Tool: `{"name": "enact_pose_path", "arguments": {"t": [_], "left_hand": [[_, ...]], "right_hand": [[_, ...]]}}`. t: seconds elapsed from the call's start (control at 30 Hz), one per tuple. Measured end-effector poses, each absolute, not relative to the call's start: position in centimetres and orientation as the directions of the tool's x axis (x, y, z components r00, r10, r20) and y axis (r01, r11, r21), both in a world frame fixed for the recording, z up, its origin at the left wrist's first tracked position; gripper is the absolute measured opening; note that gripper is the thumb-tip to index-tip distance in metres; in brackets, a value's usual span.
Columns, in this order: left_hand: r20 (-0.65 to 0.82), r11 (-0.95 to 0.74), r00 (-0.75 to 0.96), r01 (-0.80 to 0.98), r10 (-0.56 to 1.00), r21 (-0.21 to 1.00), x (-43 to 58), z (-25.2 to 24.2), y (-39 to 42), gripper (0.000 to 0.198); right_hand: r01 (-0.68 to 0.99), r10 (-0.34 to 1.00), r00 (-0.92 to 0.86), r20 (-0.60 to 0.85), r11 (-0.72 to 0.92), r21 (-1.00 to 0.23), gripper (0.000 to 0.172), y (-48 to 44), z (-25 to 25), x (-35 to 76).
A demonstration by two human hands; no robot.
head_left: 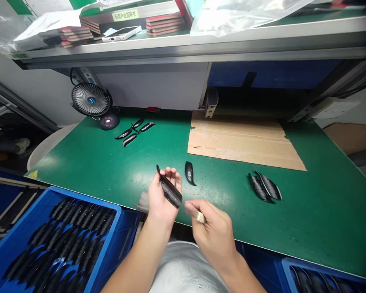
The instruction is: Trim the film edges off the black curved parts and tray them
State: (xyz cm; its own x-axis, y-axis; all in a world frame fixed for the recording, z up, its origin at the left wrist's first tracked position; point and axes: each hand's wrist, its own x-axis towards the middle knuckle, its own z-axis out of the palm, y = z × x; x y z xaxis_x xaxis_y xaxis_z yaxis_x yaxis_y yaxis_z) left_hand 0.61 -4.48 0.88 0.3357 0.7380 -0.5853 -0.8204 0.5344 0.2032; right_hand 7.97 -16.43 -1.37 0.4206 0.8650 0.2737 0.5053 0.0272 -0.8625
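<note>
Green bench mat (323, 211), blue crate (85, 198) by my left. My left hand (161, 199) grasping black curved part (171, 190), long axis upper-left to lower-right. Lower end points to my right hand (212, 232), nearer, pinching pale pad (200, 217).

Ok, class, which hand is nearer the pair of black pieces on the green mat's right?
Right hand: at the near edge of the green mat, left of the pair of black pieces. The left hand, farther left, holds another black piece.
</note>
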Motion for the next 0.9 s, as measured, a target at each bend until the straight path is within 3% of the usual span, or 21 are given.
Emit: {"name": "enact_pose_path", "arguments": {"t": [0.1,0.17,0.23,0.33,0.43,0.5,0.63,0.77,0.83,0.9], "left_hand": [[-0.563,0.527,0.442,-0.85,0.698,-0.014,-0.6,0.7,-2.4,0.026],[-0.521,0.557,0.472,-0.83,0.711,0.009,-1.1,0.5,-1.4,0.025],[-0.496,0.585,0.407,-0.76,0.767,0.283,-1.2,-0.4,-0.8,0.025],[-0.439,0.509,0.259,-0.489,0.86,0.708,-0.4,-3.3,0.0,0.021],[-0.378,0.411,0.161,-0.332,0.912,0.849,0.7,-7.6,1.0,0.011],[-0.306,0.323,0.108,-0.217,0.946,0.921,1.1,-10.2,1.7,0.013],[-0.133,0.128,0.105,0.056,0.986,0.99,1.0,-12.3,3.0,0.015],[0.077,-0.121,0.227,0.188,0.971,0.975,1.1,-9.0,1.7,0.019],[0.203,-0.307,0.453,0.169,0.868,0.936,1.6,-6.3,0.1,0.024],[0.269,-0.441,0.696,0.077,0.666,0.894,2.1,-3.6,-1.7,0.04]], "right_hand": [[0.494,0.833,0.486,0.265,-0.012,-0.869,0.018,-17.3,-3.3,8.8],[0.486,0.819,0.544,0.184,-0.128,-0.865,0.022,-17.2,-5.2,9.7],[0.523,0.807,0.572,0.147,-0.22,-0.824,0.027,-16.4,-7.3,10.8],[0.603,0.798,0.584,0.145,-0.308,-0.736,0.032,-14.5,-10.1,12.4],[0.632,0.795,0.592,0.133,-0.355,-0.689,0.029,-12.6,-11.9,13.2],[0.643,0.803,0.583,0.121,-0.366,-0.672,0.025,-11.8,-12.6,13.4],[0.65,0.808,0.575,0.127,-0.358,-0.67,0.024,-11.7,-12.4,14.3],[0.658,0.837,0.517,0.18,-0.254,-0.709,0.025,-13.0,-8.6,16.1],[0.647,0.886,0.413,0.211,-0.122,-0.752,0.02,-13.5,-5.5,16.9],[0.59,0.911,0.323,0.257,0.019,-0.807,0.014,-13.8,-2.3,17.4]]}}
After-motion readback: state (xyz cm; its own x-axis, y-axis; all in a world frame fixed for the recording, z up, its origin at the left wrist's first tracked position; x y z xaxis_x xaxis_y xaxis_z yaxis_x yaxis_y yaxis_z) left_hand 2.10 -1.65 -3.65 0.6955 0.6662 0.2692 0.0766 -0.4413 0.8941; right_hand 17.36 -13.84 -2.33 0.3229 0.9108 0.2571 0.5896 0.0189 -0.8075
